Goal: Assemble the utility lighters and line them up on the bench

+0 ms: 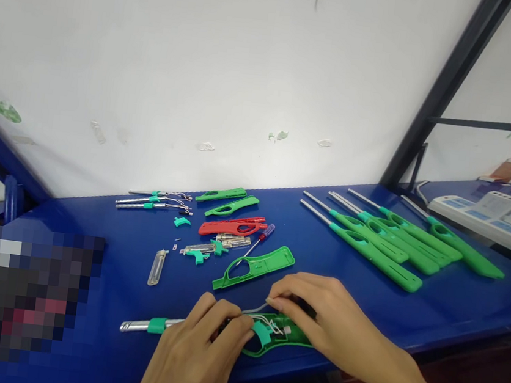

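Blue tabletop [108, 230] against a white wall [231, 78] (bare but for peeled patches), with lighter parts laid out. Near the front edge lies an open green lighter handle [260, 350], its silver nozzle tube [135, 326] pointing left and a teal trigger [261, 333] and white wires [276, 325] exposed. Left hand [201, 345]: fingers bent and close together over the nozzle end of the handle; whether they pinch anything cannot be told. Right hand [325, 310]: thumb and index finger pinch a thin grey strand [257, 310] above the handle. Behind: a green half-shell [270, 264], a screwdriver [268, 232], a red half-shell [223, 228] and a clear fuel reservoir [157, 267]. Right: assembled green lighters [381, 259], nozzles directed toward the wall.
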Tool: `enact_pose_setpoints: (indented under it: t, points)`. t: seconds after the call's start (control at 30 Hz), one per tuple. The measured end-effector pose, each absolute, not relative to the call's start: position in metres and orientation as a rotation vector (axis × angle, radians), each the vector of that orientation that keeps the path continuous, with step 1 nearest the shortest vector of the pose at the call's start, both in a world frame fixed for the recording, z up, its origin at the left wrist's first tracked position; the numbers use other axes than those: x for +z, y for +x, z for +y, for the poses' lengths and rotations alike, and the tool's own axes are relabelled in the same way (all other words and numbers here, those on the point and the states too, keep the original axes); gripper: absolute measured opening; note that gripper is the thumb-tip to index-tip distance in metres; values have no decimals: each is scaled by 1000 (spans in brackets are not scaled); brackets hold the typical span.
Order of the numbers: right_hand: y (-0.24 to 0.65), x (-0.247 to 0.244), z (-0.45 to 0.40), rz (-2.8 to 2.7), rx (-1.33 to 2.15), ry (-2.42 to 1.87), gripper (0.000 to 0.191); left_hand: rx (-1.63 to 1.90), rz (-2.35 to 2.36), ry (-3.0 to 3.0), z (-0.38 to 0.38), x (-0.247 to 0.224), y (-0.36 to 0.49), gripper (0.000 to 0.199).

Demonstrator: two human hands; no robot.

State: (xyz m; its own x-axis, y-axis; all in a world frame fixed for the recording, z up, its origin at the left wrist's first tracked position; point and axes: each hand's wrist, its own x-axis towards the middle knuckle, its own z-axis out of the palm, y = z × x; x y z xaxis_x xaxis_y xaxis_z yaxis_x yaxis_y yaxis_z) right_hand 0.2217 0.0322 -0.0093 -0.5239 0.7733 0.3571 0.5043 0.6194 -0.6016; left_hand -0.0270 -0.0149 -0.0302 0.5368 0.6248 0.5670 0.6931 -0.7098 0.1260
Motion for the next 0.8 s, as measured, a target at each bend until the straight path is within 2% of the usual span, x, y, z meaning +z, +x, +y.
enact_pose_setpoints:
  t: [0.23, 0.53, 0.63, 0.8]
  points:
    - [222, -10, 31, -2268, 600, -1017, 14, -1019, -1154, -2614, -11, -30, -24, 23]
    - [234, -12, 20, -2227, 554, -996, 11, -975, -1149, -2687, -10, -32, -26, 25]
    - [238, -11, 15, -2259, 563, -931, 16, -988, -1152, -2679, -10, -31, -26, 25]
    - [237, -13, 15, -2291, 477, -789, 14, -973, -1153, -2707, -11, -31, -26, 25]
